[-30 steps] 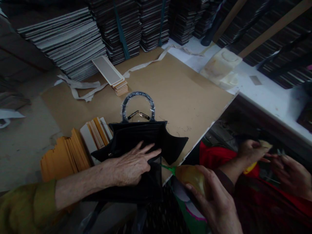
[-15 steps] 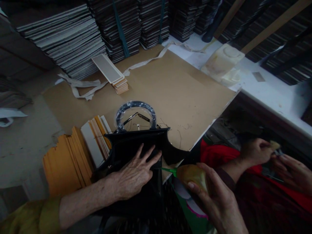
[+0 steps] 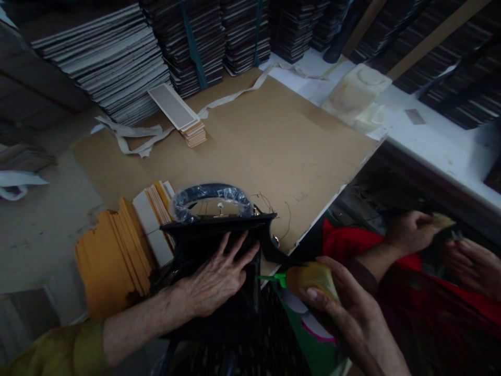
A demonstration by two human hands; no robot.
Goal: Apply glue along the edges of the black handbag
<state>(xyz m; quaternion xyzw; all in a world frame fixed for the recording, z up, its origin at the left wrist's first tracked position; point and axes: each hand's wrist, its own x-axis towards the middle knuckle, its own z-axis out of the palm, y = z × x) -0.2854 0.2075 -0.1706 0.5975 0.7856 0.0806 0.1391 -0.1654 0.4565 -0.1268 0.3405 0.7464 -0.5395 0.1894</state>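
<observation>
A black handbag [image 3: 235, 326] lies across my lap, leaning at the table's edge. Its ring-shaped handle [image 3: 213, 194] is wrapped in clear plastic. My left hand [image 3: 219, 282] presses flat on the bag's dark side, fingers spread. In my right hand [image 3: 348, 308] is a yellowish glue bottle [image 3: 311, 279] with a green nozzle [image 3: 273, 279]. The nozzle points left, its tip at the bag's right edge; whether it touches cannot be made out. Loose dark threads show beside the handle.
Orange and white boards [image 3: 113, 256] stand left of the bag. A small stack of strips [image 3: 176, 109] lies on the brown board [image 3: 274, 136]. Tall panel stacks [image 3: 113, 62] line the back, near a translucent jug [image 3: 358, 91]. At right, a co-worker's hands [image 3: 415, 230] hold a small yellowish piece.
The bag's handle has tipped lower toward the far side, and the bag's top edge has shifted. The glue bottle has moved slightly right and down. My left hand stays in place.
</observation>
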